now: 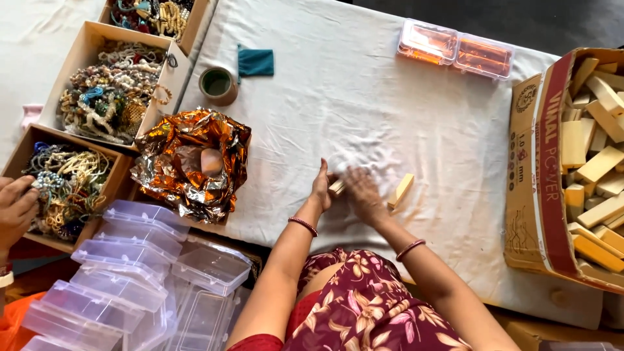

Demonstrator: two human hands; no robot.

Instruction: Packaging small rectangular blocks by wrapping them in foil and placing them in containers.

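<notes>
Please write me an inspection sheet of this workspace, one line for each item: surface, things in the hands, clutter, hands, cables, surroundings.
Surface: white cloth over the table, wrinkled near the hands.
Things in hand: small wooden block between both hands; a second wooden block lies just right of them.
Clutter: crumpled orange foil, tape roll, teal pouch, two orange-tinted plastic boxes.
Hands: left hand and right hand on the block; another person's hand at the far left.
Cables: nothing seen.
Surroundings: cardboard box of wooden blocks, trays of beaded jewellery, clear plastic containers.
</notes>
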